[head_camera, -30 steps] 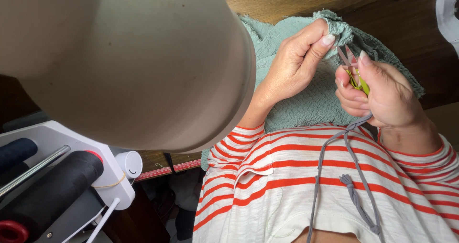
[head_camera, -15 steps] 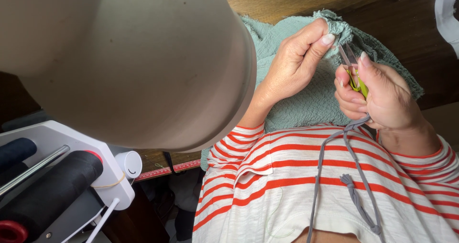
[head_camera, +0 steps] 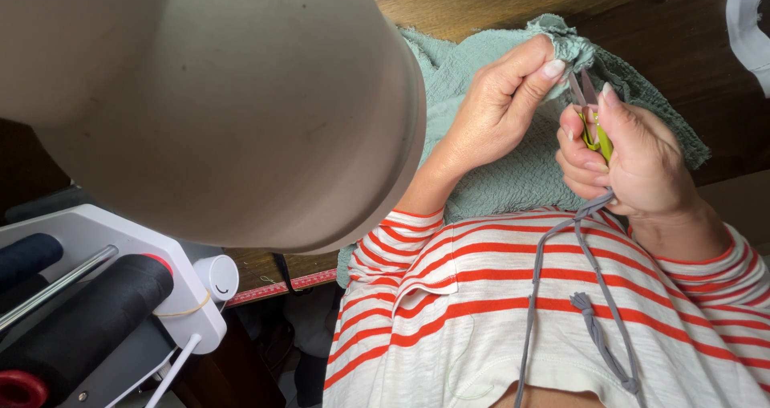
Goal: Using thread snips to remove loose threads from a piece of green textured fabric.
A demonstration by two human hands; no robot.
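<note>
The left hand (head_camera: 497,111) is raised over the wooden table (head_camera: 642,15), its fingers pinching a bunched edge of the green fabric (head_camera: 513,175). Just beside it, the right hand (head_camera: 634,159) has its fingers curled closed around small green thread snips (head_camera: 593,127), whose blades point at the pinched edge.

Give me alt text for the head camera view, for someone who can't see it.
Seen from above, a person's left hand pinches a bunched edge of green fabric while the right hand holds small snips against it. A grey cord hangs from the snips over a striped shirt; a beige lampshade fills the left.
</note>
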